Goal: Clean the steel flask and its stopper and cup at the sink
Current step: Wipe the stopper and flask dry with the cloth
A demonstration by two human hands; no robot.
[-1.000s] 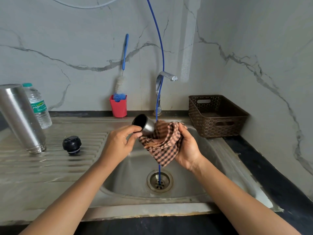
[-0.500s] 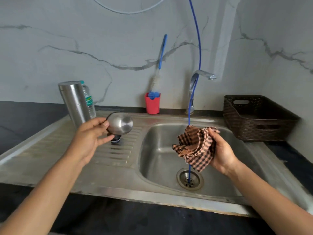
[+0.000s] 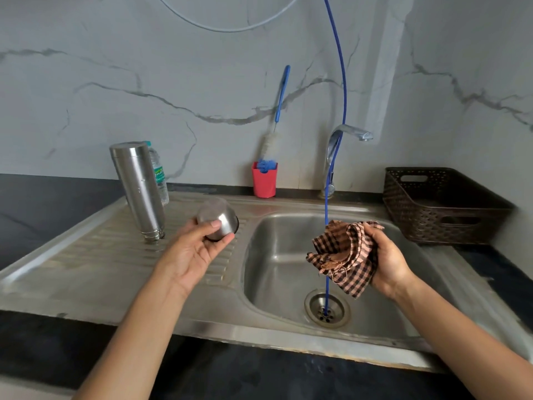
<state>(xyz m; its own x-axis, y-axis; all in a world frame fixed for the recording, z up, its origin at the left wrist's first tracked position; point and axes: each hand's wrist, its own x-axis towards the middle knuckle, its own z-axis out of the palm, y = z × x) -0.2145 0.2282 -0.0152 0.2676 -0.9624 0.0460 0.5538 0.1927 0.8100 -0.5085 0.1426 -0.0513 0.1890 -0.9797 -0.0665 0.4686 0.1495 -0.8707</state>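
Note:
My left hand grips the steel cup, mouth turned down, low over the ribbed drainboard. A dark edge shows under the cup's right rim; the black stopper itself is hidden. The steel flask stands upside down on the drainboard, just left of the cup. Over the sink basin, my right hand holds a bunched brown checked cloth, apart from the cup.
A plastic water bottle stands behind the flask. A red holder with a bottle brush sits by the wall. A blue hose hangs past the tap into the drain. A brown basket sits right of the basin.
My left hand carried the cup away from the cloth, left over the drainboard, and turned it mouth down where the stopper stood. The right hand stayed over the basin with the cloth.

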